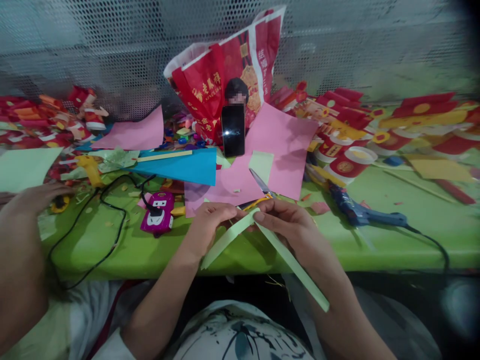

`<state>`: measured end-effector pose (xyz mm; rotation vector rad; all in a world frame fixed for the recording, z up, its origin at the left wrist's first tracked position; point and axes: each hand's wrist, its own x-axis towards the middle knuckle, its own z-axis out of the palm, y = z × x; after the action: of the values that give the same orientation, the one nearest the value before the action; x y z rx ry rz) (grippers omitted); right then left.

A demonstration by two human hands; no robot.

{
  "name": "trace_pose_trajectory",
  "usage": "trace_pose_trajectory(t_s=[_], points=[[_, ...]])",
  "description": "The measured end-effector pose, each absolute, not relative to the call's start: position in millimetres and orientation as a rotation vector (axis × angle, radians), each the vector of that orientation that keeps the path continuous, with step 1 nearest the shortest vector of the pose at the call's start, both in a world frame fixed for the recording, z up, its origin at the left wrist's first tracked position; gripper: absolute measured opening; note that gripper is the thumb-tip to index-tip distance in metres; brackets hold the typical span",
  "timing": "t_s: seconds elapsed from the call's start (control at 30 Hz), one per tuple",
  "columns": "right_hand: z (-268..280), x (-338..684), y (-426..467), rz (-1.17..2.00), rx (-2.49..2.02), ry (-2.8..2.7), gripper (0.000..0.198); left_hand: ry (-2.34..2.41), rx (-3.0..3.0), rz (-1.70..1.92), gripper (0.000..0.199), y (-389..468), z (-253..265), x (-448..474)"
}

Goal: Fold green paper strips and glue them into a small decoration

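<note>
Between my two hands is a pale green paper strip, bent into an upside-down V above the front edge of the green table. My left hand pinches it near the bend, where one arm of the strip slants down to the left. On the other side my right hand grips it by thumb and fingers, and the longer arm hangs across my right wrist. Just behind my fingers lie scissors with blades pointing away; their handles are partly hidden by my hands. Pink paper spreads behind them.
A purple power socket with a black cable sits left. To the right lies a blue glue gun. A phone leans on a red bag. Red paper crafts line the back. A co-worker's arm reaches in from the left.
</note>
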<state>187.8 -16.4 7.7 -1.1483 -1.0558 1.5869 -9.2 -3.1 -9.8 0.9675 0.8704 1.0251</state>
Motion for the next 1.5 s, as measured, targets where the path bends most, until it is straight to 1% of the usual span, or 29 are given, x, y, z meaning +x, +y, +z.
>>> trace_pose_trajectory(t_s=[0.13, 0.27, 0.6, 0.83, 0.97, 1.1, 1.23, 1.3, 1.4, 1.5], points=[[11.9, 186.5, -15.6, 1.673, -1.092, -0.98, 0.034, 0.79, 0.914, 0.915, 0.021, -4.0, -7.1, -11.3], [14.6, 185.7, -16.0, 1.665, -1.068, -0.986, 0.033, 0.781, 0.931, 0.918, 0.03, -7.3, -9.8, -10.6], [14.9, 185.7, -21.2, 1.481, -1.156, -1.159, 0.034, 0.845, 1.047, 1.07, 0.035, -1.5, -13.6, -4.6], [12.7, 181.1, -22.2, 1.363, -1.135, -1.224, 0.031, 0.801, 1.006, 1.11, 0.036, -2.9, -12.5, -1.5], [15.1, 180.5, -24.2, 1.308, -1.207, -1.177, 0.026, 0.76, 1.026, 1.093, 0.033, -2.7, -12.0, -1.6], [23.2, 180.7, -24.1, 1.247, -1.306, -1.267, 0.018, 0.782, 1.055, 1.075, 0.034, -2.6, -11.3, -2.7], [18.7, 181.0, -22.8, 1.217, -1.202, -1.286, 0.012, 0.787, 1.064, 1.09, 0.034, -1.7, -10.5, -2.2], [13.5, 182.1, -22.0, 1.261, -1.128, -1.283, 0.017, 0.783, 1.077, 1.108, 0.033, -1.4, -9.8, -1.6], [9.3, 184.2, -20.6, 1.343, -1.137, -1.303, 0.026, 0.785, 1.129, 1.158, 0.031, -2.1, -8.9, -0.7], [10.4, 184.6, -19.1, 1.339, -1.105, -1.299, 0.029, 0.806, 1.217, 1.218, 0.027, -4.0, -9.4, 0.1]])
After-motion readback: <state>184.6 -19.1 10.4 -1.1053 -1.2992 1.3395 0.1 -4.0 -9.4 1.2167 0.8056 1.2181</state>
